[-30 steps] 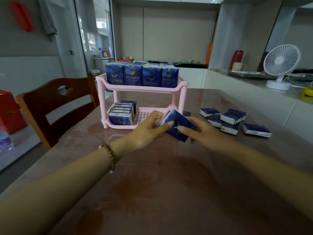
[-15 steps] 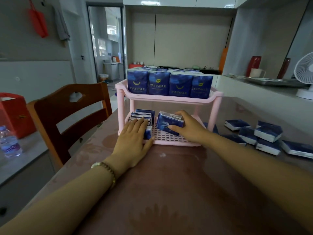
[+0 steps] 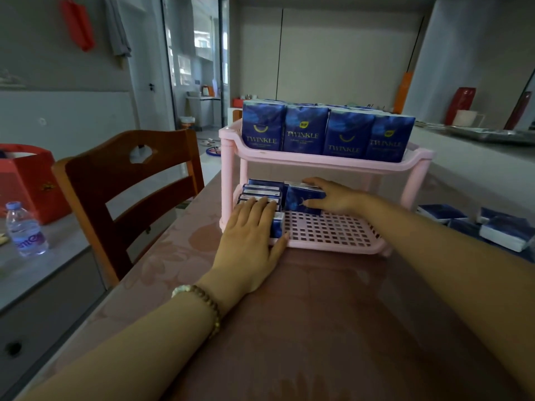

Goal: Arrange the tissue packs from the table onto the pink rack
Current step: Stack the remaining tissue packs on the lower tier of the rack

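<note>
- A water bottle (image 3: 26, 228), its blue label blurred, stands left of a wooden chair (image 3: 130, 180).
- The left grip (image 3: 250, 238), fingers straight, rests flat on the row of packs (image 3: 262, 192) on the lower shelf of the pink rack (image 3: 327, 164).
- The right grip (image 3: 337, 195) clasps a tissue pack (image 3: 302, 199) upright beside that row.
- Top-shelf packs (image 3: 307, 131) read "TWINKLE".
- Loose packs (image 3: 503, 234) lie on the glossy brown desk (image 3: 318, 328).

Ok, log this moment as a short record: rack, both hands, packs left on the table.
pink rack: two shelves, on the table
top shelf: upright packs across the front
lower shelf: short row at left end
left hand: flat on the short row, fingers straight
right hand: grips the held pack beside that row
loose packs: several, right of the rack
</note>
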The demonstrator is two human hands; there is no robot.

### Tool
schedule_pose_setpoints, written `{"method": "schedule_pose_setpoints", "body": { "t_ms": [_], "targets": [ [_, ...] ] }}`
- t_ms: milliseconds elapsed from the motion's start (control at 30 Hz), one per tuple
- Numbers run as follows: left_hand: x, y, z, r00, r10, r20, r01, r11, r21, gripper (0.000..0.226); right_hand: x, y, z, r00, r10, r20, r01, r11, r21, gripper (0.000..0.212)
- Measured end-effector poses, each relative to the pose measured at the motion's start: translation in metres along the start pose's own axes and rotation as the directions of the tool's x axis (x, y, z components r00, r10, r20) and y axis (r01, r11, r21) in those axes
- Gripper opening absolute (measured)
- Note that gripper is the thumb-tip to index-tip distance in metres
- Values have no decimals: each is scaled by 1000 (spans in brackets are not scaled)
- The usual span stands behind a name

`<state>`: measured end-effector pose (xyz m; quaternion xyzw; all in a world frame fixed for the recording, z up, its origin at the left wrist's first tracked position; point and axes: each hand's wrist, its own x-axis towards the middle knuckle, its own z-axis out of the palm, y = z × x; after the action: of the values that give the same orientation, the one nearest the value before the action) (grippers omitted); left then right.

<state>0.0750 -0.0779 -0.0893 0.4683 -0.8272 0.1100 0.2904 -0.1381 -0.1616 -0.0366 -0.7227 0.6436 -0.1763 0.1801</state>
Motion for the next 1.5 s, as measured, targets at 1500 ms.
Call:
{"method": "schedule_pose_setpoints", "body": {
  "t_ms": [1500],
  "targets": [
    [0,4,-2,1000,-1,-23,1,1000,11,63,9,-26,15,974,-203,-99,209,977,53,47]
  ]
}}
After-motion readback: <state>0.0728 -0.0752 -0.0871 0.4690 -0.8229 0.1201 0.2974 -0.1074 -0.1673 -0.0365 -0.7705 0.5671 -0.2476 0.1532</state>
